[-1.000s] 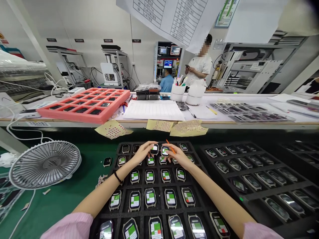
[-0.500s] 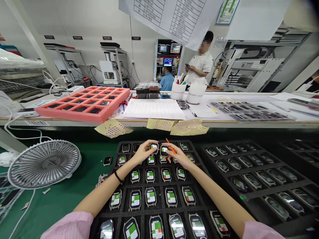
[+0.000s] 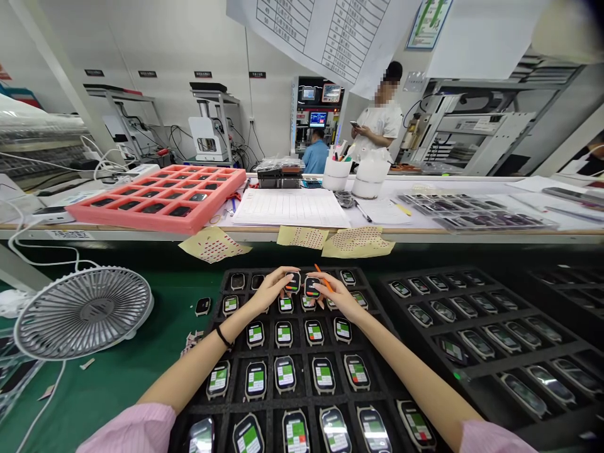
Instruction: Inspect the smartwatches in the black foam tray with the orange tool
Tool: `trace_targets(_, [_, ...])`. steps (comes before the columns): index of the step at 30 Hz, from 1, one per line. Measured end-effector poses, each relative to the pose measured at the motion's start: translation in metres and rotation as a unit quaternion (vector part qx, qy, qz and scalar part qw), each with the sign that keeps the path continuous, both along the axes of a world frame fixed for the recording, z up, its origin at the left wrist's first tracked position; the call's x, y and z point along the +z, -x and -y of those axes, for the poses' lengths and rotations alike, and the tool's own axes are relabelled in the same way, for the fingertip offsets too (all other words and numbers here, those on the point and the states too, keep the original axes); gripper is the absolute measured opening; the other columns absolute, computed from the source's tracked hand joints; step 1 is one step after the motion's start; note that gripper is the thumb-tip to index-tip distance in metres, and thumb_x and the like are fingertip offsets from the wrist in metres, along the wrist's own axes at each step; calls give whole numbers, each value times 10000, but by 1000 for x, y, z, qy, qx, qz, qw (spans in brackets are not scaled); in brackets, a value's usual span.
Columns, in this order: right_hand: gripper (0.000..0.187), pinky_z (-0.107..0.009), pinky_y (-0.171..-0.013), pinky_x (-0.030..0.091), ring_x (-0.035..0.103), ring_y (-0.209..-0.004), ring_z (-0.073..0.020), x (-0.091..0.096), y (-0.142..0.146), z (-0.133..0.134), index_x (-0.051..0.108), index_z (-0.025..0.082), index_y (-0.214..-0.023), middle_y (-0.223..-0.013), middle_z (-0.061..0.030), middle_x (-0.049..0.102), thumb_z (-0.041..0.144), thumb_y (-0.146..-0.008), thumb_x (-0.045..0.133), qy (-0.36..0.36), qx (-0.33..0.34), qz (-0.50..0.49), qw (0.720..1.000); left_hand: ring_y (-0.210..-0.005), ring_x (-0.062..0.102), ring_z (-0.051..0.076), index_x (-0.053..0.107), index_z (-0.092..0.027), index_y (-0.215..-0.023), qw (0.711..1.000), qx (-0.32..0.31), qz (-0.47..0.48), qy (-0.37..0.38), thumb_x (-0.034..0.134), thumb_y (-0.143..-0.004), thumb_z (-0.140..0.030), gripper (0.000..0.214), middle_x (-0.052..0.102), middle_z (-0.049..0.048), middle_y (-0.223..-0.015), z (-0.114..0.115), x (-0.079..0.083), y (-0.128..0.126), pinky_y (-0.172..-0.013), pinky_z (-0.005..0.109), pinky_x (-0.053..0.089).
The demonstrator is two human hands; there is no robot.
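Both hands meet over the 12 o'clock end of a black tray [image 3: 299, 352] full of watches with lit green-and-white screens. The left hand [image 3: 270, 290] has its fingers closed on the left watch [image 3: 292, 282], held face up just above the tray. The right hand [image 3: 340, 298] is pinched on the right watch [image 3: 312, 287], just beside the first, at its 3 o'clock. Whether the two watches touch cannot be told. An orange stick [image 3: 323, 278] juts from the right hand's fingers toward 11 o'clock. Both held screens look darker than those in the tray. A black band circles the left wrist, and pink sleeves show at 6 o'clock. The tray sits on a green mat [image 3: 117, 377]. A second tray [image 3: 519, 425] of watches lies at its 3 o'clock, and a loose watch [image 3: 203, 306] lies on the mat at its 10 o'clock. A white fan [image 3: 85, 311] lies face up at 9 o'clock. On the shelf at 12 o'clock are a pink tray [image 3: 141, 219], a printed sheet [image 3: 290, 207] and white cups [image 3: 336, 174]. Beyond them a person [image 3: 380, 126] in white stands looking at a phone.
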State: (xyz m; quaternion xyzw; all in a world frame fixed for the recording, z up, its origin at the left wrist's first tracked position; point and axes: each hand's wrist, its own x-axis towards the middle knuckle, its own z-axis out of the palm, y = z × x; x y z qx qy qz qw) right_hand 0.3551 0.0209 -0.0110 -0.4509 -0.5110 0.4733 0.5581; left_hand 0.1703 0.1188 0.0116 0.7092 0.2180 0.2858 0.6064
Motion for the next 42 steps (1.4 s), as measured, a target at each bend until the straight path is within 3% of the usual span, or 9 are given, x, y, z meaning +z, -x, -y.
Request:
trace_targets(5, [355,-246,-441,409,643,-574,-166,1,2,0,573,226,-1113,-723,9,561,390,-805,639,5,-3,2,1000,-591,561,117,615,-166,-1100,1000,2,1,19,538,-829,-486,426,605,24,-798,0,1,0,-467,197,415])
trace_targets(15, [326,-249,-453,423,661,-584,-181,4,1,2,586,202,-1075,-762,-30,644,414,-826,599,2,23,-55,998,-597,552,104,598,-169,-1127,997,-19,27,75,560,-816,-450,421,621,39,-877,1,2,2,-480,191,425])
trace_targets(22, [347,-231,-438,421,669,-622,-174,-2,1,-1,565,225,-1118,-793,-15,614,402,-823,613,-11,15,-25,1000,-674,537,114,547,-182,-1152,999,-26,32,5,620,-780,-422,449,598,69,-1034,-1,-4,0,-469,181,401])
trace_targets(28, [405,-228,-429,423,654,-635,-156,-5,0,-2,511,241,-1172,-892,-26,598,389,-814,629,-25,20,7,999,-903,585,177,522,-179,-1166,999,-25,21,-44,663,-775,-356,452,602,80,-1089,1,-6,1,-763,278,478])
trace_targets(30, [421,-228,-437,421,646,-623,-146,-5,0,-2,496,241,-1183,-892,-23,600,381,-811,636,-27,23,16,999,-923,587,184,516,-175,-1167,998,-23,15,-55,669,-774,-350,457,605,81,-1080,2,-5,1,-783,287,476])
trace_targets(32, [431,-230,-451,421,638,-611,-138,-4,0,-1,486,239,-1192,-865,-15,603,365,-811,643,-28,26,22,999,-901,585,177,516,-171,-1164,998,-24,15,-56,661,-779,-359,453,604,80,-1073,2,-5,1,-752,273,481])
trace_targets(37, [438,-241,-472,431,647,-639,-155,-3,1,1,477,233,-1208,-781,4,583,343,-818,643,-27,28,33,999,-697,533,118,533,-186,-1170,999,-21,11,-28,556,-837,-430,413,591,76,-1056,2,-2,1,-507,193,419])
trace_targets(42, [419,-236,-445,419,647,-635,-157,0,2,1,496,231,-1181,-823,-13,599,381,-815,635,-26,19,22,999,-671,511,108,542,-182,-1152,999,-21,14,-24,589,-803,-441,437,591,73,-1048,1,-3,1,-477,181,394])
